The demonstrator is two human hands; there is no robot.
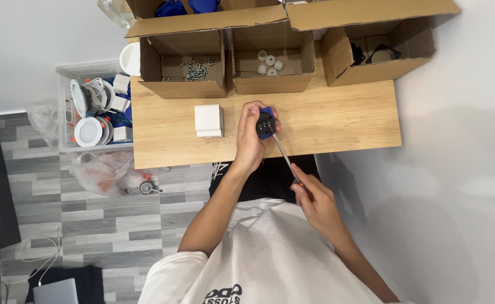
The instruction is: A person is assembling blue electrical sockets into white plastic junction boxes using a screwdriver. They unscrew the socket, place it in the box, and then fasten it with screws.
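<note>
While we are looking down over the wooden bench (343, 121), we are gripping a small blue-and-black part (265, 123) in our left hand (251, 141), fingers wrapped around it, holding it just above the bench surface near its front edge. Our right hand (315, 200) is clenching the handle of a screwdriver (284, 153), down off the bench edge and close to our body. The screwdriver's long axis is running diagonally, up and to the left from the right hand, with its tip meeting the dark face of the part. So the part is lying ahead and left of the right hand, and the left hand is the nearer one to it. A white square box (208, 120) is sitting just left of our left hand, and three open cardboard boxes (270, 84) are standing along the far side, one holding screws (194, 67).
</note>
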